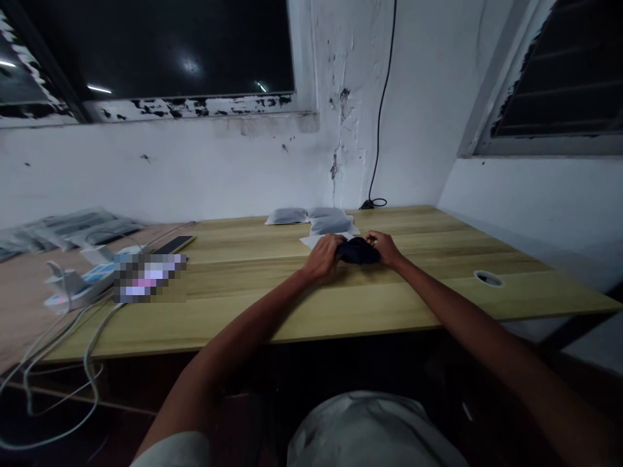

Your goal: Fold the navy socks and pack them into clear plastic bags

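A bunched piece of dark navy cloth (360,251) is between my two hands, just above the table or resting on it; I cannot tell which. My left hand (325,255) grips its left side, fingers curled over the edge. On the right side, my right hand (383,246) is closed with the fingers pinched at the cloth's upper edge. A flat white sheet or bag (311,240) lies partly hidden behind my left hand. Beyond it, a pale plastic packet (331,225) lies close to the cloth.
Another pale packet (287,216) lies near the wall. At left are a power strip (85,288) with cables, a dark phone (175,244), a pixelated patch, and several stacked packets (73,227). A cable hole (488,278) is at right; a black cord (379,123) hangs down the wall.
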The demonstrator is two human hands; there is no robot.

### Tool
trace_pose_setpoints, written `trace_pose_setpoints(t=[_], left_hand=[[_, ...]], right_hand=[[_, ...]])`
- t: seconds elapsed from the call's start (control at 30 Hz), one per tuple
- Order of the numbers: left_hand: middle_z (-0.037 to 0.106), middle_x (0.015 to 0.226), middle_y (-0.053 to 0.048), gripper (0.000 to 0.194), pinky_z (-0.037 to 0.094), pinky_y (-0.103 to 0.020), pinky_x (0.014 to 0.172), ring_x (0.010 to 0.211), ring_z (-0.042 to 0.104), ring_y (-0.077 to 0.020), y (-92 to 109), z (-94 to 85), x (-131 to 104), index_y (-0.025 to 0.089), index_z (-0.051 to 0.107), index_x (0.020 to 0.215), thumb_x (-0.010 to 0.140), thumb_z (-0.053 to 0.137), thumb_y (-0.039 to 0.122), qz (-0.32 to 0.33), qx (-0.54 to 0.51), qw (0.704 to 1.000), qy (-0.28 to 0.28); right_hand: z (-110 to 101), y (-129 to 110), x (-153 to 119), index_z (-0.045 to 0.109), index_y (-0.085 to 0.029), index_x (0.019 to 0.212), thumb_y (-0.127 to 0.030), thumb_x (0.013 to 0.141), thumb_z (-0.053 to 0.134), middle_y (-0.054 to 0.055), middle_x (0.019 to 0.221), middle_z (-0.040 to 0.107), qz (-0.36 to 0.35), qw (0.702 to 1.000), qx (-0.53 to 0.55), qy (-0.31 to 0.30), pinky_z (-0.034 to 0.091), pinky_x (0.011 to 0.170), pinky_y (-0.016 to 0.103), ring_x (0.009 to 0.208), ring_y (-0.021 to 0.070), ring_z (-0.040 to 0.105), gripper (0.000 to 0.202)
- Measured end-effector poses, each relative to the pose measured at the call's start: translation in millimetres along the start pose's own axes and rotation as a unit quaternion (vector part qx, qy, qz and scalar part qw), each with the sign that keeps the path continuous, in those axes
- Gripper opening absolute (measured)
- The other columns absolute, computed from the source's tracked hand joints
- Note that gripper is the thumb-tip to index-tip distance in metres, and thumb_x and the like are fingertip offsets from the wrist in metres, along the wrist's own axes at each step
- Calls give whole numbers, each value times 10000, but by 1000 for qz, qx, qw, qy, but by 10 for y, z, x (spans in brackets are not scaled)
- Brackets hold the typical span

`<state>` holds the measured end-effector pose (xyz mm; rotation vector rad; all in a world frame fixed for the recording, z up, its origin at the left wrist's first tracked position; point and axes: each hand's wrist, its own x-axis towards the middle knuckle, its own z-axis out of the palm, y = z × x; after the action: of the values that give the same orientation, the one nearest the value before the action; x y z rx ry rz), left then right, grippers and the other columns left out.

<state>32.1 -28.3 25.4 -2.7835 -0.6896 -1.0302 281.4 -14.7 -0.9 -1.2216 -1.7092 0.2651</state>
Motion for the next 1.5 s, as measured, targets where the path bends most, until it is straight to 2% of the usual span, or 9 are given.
trace_pose_setpoints(t=[0.2, 0.3, 0.4, 0.63, 0.87, 1.0, 1.13, 1.3, 1.5], left_hand=[[615, 1023, -75, 254, 468, -292, 843, 972, 595, -193, 28, -183, 109, 194, 409, 1147, 1027, 262, 363, -240, -141, 935, 220], [624, 949, -59, 210, 466, -299, 792, 904, 611, -203, -127, -287, 86, 210, 424, 1096, 1009, 349, 385, -296, -114, 919, 234], [646, 935, -77, 189, 466, -322, 761, 880, 628, -236, -260, -315, 28, 208, 461, 1087, 951, 482, 337, -305, -34, 937, 168], [670, 1095, -133, 503, 491, -363, 812, 1001, 621, -301, -189, -156, 9, 175, 621, 1057, 719, 752, 524, -149, 44, 972, -176], [716, 1071, -65, 311, 490, -326, 848, 969, 658, -237, -307, -289, 26, 219, 702, 1072, 808, 659, 377, -67, -41, 973, -216], [714, 1124, -67, 399, 497, -332, 865, 1005, 656, -247, -438, -381, -15, 232, 695, 1125, 733, 624, 207, -92, 30, 973, -210], [720, 1073, -112, 371, 507, -344, 820, 962, 667, -277, -461, -398, -42, 196, 698, 1084, 728, 591, 186, -120, 127, 958, -227], [720, 933, -91, 293, 507, -356, 793, 871, 670, -259, -363, -365, -21, 188, 680, 1018, 763, 540, 152, -118, 90, 968, -202], [693, 837, -38, 192, 502, -272, 636, 684, 621, -163, -444, -280, 84, 165, 613, 975, 816, 527, 230, -278, -182, 943, -16]], right_hand=[[-133, 244, 78, 662, -160, 699, -145, 633, 564, 18, 685, 653, 33, 989, -145, 17, 416, 632, 254, 644, 158, 557, 119], [-321, 443, 115, 687, -150, 744, -106, 633, 542, 56, 776, 685, 42, 975, -214, 31, 440, 688, 259, 714, 173, 587, 188], [-552, 668, 111, 717, -133, 804, -56, 651, 520, 102, 867, 711, 123, 947, -291, 55, 462, 754, 277, 805, 202, 621, 261], [-817, 846, 9, 740, -143, 1034, -140, 750, 593, 188, 1068, 710, 307, 877, -369, 28, 515, 829, 391, 985, 307, 665, 320], [-881, 801, 7, 716, -98, 1068, -164, 792, 579, 260, 1107, 676, 340, 846, -402, -84, 526, 823, 425, 1015, 340, 669, 315], [-909, 857, -36, 691, -84, 1118, -165, 786, 548, 267, 1103, 664, 378, 829, -409, -56, 488, 881, 530, 1058, 369, 630, 370], [-837, 745, -18, 618, -60, 1219, -125, 747, 543, 266, 1209, 610, 286, 863, -417, 22, 391, 981, 613, 1195, 408, 518, 482], [-517, 224, 83, 564, -115, 1280, -103, 702, 553, 183, 1306, 573, 29, 970, -227, 78, 445, 1011, 435, 1229, 308, 497, 578], [35, -500, -145, 643, -199, 983, -349, 805, 691, 66, 990, 673, -127, 985, 58, -101, 533, 805, 339, 880, 200, 640, 238]])
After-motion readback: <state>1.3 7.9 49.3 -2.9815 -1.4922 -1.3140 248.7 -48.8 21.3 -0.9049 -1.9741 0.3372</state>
